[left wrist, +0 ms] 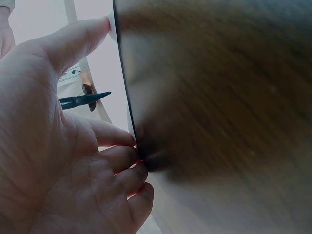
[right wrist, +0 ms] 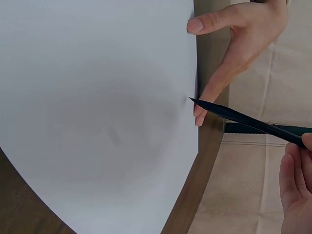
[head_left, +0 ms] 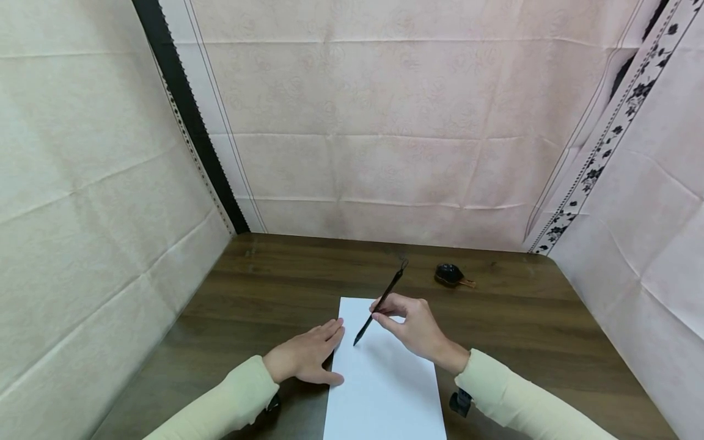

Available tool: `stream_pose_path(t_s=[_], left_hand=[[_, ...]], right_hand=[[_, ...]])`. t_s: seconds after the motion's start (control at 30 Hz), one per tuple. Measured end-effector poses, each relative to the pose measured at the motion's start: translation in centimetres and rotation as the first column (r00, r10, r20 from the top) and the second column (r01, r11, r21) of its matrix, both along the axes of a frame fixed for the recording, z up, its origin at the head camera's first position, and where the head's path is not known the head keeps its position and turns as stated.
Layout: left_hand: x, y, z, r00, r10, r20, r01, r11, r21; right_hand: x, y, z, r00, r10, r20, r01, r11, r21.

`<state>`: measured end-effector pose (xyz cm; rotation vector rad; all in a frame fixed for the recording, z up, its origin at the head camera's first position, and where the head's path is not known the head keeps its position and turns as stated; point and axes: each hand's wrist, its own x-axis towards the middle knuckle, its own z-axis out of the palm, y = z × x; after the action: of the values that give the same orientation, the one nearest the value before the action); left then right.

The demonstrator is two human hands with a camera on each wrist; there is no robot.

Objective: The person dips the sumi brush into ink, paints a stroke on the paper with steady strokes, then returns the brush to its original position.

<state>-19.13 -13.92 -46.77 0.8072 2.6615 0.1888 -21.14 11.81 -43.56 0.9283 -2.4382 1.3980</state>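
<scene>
My right hand [head_left: 416, 325] pinches a dark, slim calligraphy brush [head_left: 392, 283] between thumb and fingers. The brush leans, with a hanging loop at its upper end. Its pointed tip is down close over a blank white sheet of paper [head_left: 385, 391], near the sheet's upper left part. In the right wrist view the brush [right wrist: 234, 115] overlaps the paper's edge, its tip near a faint shadow. On the left edge of the sheet rests my left hand [head_left: 309, 354], thumb and fingers spread and fairly straight. The left wrist view shows its palm [left wrist: 63, 151] from below.
Behind the paper, to the right, a small glossy black rounded thing [head_left: 449, 274] with a brown stick-like end lies on the wooden table [head_left: 264, 293]. Pale cloth walls [head_left: 374, 171] hang along the table's back and both sides.
</scene>
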Motion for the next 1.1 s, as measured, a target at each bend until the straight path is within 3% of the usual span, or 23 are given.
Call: stream_pose_path(t_s=[0.2,1.1], left_hand=[[-0.1,0.0,-0.1,1.000,-0.006,0.002,0.006,1.000,-0.002],[-0.4,-0.1,-0.4,1.000,-0.006,-0.004,0.006,1.000,-0.005]], right_hand=[[0.1,0.2,-0.4,0.999,0.011,0.035,-0.012,1.000,0.006],[0.1,1.3,0.2,1.000,0.001,-0.015,0.000,0.993,0.118]])
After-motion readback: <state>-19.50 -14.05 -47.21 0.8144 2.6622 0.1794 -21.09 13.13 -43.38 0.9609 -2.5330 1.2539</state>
